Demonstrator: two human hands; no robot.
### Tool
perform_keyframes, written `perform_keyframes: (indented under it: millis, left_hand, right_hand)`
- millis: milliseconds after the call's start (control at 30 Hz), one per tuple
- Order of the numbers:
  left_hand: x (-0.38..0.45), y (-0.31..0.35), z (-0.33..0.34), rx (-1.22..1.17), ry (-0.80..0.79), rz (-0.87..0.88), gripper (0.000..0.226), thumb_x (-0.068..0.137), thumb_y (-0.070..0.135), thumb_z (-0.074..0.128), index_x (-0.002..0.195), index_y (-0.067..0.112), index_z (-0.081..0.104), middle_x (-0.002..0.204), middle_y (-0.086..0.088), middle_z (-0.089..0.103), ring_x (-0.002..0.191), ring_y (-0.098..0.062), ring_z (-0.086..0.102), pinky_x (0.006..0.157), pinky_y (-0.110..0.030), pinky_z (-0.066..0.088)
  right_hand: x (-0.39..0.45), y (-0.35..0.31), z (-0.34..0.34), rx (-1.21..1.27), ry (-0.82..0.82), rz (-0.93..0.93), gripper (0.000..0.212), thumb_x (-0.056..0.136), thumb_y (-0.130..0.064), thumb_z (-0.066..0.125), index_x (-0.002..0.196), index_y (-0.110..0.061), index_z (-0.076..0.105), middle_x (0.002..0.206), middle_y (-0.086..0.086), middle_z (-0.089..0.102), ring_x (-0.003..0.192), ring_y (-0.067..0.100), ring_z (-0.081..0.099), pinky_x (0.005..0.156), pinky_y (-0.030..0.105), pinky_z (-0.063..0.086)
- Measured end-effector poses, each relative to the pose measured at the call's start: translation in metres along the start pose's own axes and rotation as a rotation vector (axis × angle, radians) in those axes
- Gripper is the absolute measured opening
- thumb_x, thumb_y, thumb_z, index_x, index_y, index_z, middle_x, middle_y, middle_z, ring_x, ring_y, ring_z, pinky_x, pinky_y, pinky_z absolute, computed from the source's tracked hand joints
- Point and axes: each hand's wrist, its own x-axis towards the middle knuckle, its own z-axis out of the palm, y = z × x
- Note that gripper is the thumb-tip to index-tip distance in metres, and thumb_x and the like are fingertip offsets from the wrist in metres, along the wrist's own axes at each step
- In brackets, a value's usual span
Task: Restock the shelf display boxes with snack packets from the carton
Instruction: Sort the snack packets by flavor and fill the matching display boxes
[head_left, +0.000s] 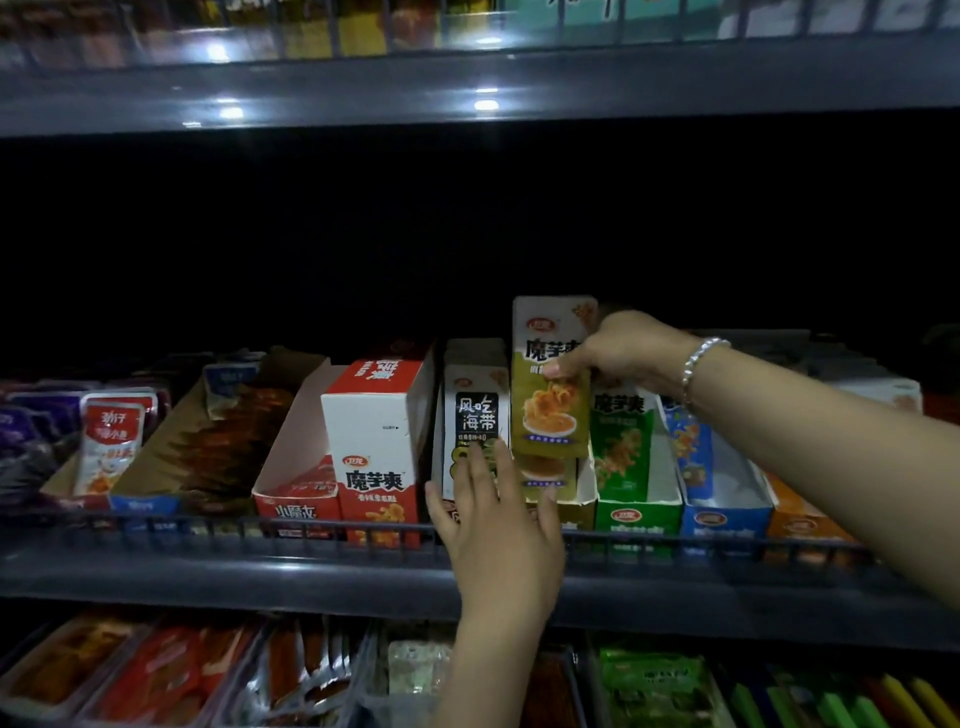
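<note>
Fingers of my right hand (626, 353) pinch an olive-gold snack packet (551, 384) upright above its display box (582, 499), left hand (498, 514) flat, fingers straight, against the front packets, so next I'd slot it in behind.

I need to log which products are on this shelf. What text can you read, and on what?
"魔芋爽": yellow packet pinched in the right hand
"魔芋爽": red-and-white box
"风吃海带": white packet behind the left hand
"魔芋爽": green packet
"劲仔": red-and-white pouch
Small print, blue box lettering and lower-shelf labels: too blurred to read.
</note>
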Motion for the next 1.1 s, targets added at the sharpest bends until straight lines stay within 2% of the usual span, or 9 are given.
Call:
perform_keyframes:
  millis: [133, 267, 400, 467, 600, 700, 767, 900, 1100]
  left_hand:
    - [-0.001, 0.003, -0.004, 0.023, -0.030, -0.036, 0.092, 0.069, 0.058, -0.015, 0.154, 0.023, -0.003, 0.162, 0.001, 0.006, 0.148, -0.016, -0.004, 0.102, -0.040, -0.031]
    - [-0.002, 0.003, -0.003, 0.066, -0.062, -0.052, 0.087, 0.073, 0.057, -0.015, 0.153, 0.023, -0.007, 0.162, 0.001, 0.002, 0.148, -0.016, -0.005, 0.105, -0.043, -0.028]
    - [-0.002, 0.004, -0.003, 0.055, -0.060, -0.044, 0.066, 0.096, 0.052, 0.009, 0.153, 0.022, -0.007, 0.162, 0.001, 0.000, 0.148, -0.015, -0.005, 0.107, -0.042, -0.027]
    - [-0.003, 0.003, -0.002, 0.039, -0.061, -0.041, 0.065, 0.099, 0.051, 0.016, 0.153, 0.023, -0.007, 0.162, 0.002, 0.001, 0.148, -0.015, -0.004, 0.108, -0.042, -0.026]
    - [-0.003, 0.002, 0.000, 0.051, -0.047, -0.028, 0.072, 0.088, 0.055, 0.000, 0.153, 0.024, -0.006, 0.161, 0.002, 0.005, 0.148, -0.015, 0.000, 0.107, -0.042, -0.027]
    - [-0.004, 0.002, 0.000, 0.049, -0.029, -0.031, 0.085, 0.075, 0.058, -0.013, 0.153, 0.025, -0.005, 0.161, 0.001, 0.009, 0.147, -0.016, 0.003, 0.106, -0.041, -0.028]
    - [-0.005, 0.002, 0.000, 0.045, -0.024, -0.033, 0.082, 0.078, 0.058, -0.011, 0.153, 0.025, -0.004, 0.161, 0.001, 0.009, 0.148, -0.016, 0.003, 0.106, -0.041, -0.027]
    - [-0.005, 0.003, 0.000, 0.062, -0.022, -0.026, 0.086, 0.075, 0.058, -0.015, 0.153, 0.025, -0.002, 0.161, 0.001, 0.010, 0.147, -0.017, 0.005, 0.107, -0.042, -0.025]
    - [-0.006, 0.000, 0.002, 0.039, 0.015, -0.009, 0.087, 0.075, 0.059, -0.014, 0.154, 0.025, 0.001, 0.160, 0.000, 0.013, 0.147, -0.017, 0.008, 0.108, -0.041, -0.025]
  right_hand:
    - [0.001, 0.010, 0.015, -0.147, -0.002, -0.037, 0.036, 0.071, -0.024, 0.081, 0.094, 0.000, 0.065, 0.094, 0.008, 0.065, 0.089, 0.023, 0.060, 0.073, 0.029, 0.048]
    - [-0.003, 0.026, 0.031, -0.272, 0.035, -0.128, 0.043, 0.068, -0.024, 0.083, 0.102, -0.004, 0.065, 0.103, 0.009, 0.068, 0.096, 0.023, 0.064, 0.077, 0.028, 0.050]
    - [-0.015, 0.033, 0.038, -0.368, 0.079, -0.278, 0.083, 0.070, -0.020, 0.082, 0.138, -0.008, 0.036, 0.134, 0.012, 0.052, 0.122, 0.027, 0.050, 0.078, 0.020, 0.034]
    - [-0.017, 0.034, 0.036, -0.446, 0.069, -0.343, 0.087, 0.068, -0.023, 0.083, 0.139, -0.010, 0.033, 0.134, 0.012, 0.050, 0.123, 0.027, 0.047, 0.082, 0.021, 0.035]
    - [-0.017, 0.032, 0.031, -0.773, 0.156, -0.417, 0.085, 0.065, -0.039, 0.082, 0.134, -0.015, 0.038, 0.131, 0.005, 0.048, 0.123, 0.024, 0.042, 0.098, 0.030, 0.034]
    - [-0.016, 0.028, 0.032, -0.982, 0.199, -0.512, 0.087, 0.066, -0.048, 0.078, 0.135, -0.017, 0.035, 0.132, 0.002, 0.048, 0.124, 0.022, 0.041, 0.097, 0.032, 0.032]
    - [-0.015, 0.027, 0.032, -1.053, 0.210, -0.565, 0.086, 0.067, -0.049, 0.077, 0.135, -0.018, 0.033, 0.131, 0.001, 0.047, 0.123, 0.021, 0.040, 0.094, 0.032, 0.032]
    - [-0.016, 0.032, 0.032, -1.070, 0.230, -0.582, 0.084, 0.073, -0.048, 0.073, 0.138, -0.019, 0.029, 0.137, 0.002, 0.042, 0.129, 0.022, 0.033, 0.098, 0.034, 0.026]
    - [-0.017, 0.039, 0.026, -0.918, 0.209, -0.434, 0.091, 0.071, -0.055, 0.071, 0.145, -0.027, 0.026, 0.143, 0.006, 0.035, 0.131, 0.027, 0.028, 0.102, 0.038, 0.026]
